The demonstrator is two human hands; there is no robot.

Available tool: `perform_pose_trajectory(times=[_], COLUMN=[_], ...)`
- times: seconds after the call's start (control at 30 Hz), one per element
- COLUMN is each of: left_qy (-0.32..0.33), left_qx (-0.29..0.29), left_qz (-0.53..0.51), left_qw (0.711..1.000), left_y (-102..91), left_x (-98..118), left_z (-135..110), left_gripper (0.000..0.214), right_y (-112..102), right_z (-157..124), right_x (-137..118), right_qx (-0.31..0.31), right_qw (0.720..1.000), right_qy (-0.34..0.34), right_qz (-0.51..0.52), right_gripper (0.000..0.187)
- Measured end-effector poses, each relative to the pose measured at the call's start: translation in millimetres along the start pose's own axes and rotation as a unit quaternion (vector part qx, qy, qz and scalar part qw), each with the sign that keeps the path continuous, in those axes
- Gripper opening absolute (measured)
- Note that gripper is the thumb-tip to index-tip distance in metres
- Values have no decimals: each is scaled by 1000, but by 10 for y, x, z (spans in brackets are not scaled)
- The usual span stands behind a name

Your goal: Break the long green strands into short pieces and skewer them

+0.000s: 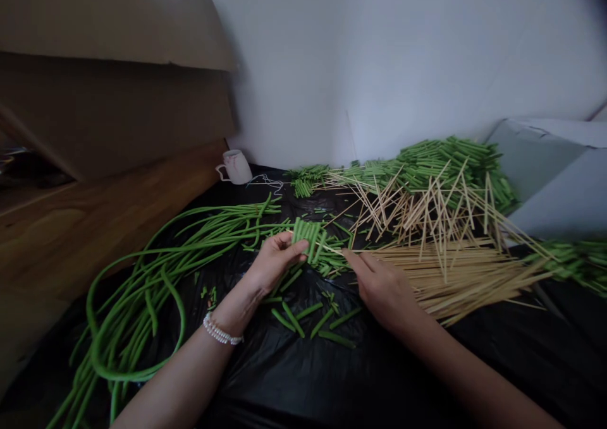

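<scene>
My left hand pinches a row of short green bean pieces held side by side. A thin bamboo skewer runs across that row, and my right hand grips its right end with closed fingers. A pearl bracelet circles my left wrist. A few cut bean pieces lie on the black plastic sheet just below my hands.
Long uncut green beans coil at the left. Loose bamboo skewers are heaped at the right, with finished bean skewers piled behind. A white mug stands by the wall. A wooden bench and cardboard flank the left.
</scene>
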State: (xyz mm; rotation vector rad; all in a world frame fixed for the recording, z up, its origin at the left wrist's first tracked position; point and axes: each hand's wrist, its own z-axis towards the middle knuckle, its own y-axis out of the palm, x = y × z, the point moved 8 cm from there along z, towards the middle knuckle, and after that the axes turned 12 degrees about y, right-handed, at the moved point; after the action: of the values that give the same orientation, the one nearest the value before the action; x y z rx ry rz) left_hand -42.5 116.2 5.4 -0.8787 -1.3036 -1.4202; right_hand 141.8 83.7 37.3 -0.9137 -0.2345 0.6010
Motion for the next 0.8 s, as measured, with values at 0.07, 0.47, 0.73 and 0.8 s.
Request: perform_pose_trajectory(times=[0.07, 0.47, 0.73, 0.8], left_qy=[13, 10, 52, 55], left_qx=[45, 151, 145, 136], left_qz=[-32, -139, -166, -170], left_qw=[998, 979, 974, 974], left_y=[-116, -339, -340, -321], left_x=[49, 132, 212, 227], left_z=[48, 127, 143, 141], left_gripper=[24, 22, 25, 27], right_y=[-13, -229, -263, -279], right_z=[34, 190, 211, 222], right_x=[81, 358, 479, 545], right_qx=[5, 56, 57, 61], right_qw=[1000, 996, 989, 988], right_qy=[3, 19, 36, 48], right_qz=[-23, -70, -134, -130], right_gripper=[41, 30, 28, 27])
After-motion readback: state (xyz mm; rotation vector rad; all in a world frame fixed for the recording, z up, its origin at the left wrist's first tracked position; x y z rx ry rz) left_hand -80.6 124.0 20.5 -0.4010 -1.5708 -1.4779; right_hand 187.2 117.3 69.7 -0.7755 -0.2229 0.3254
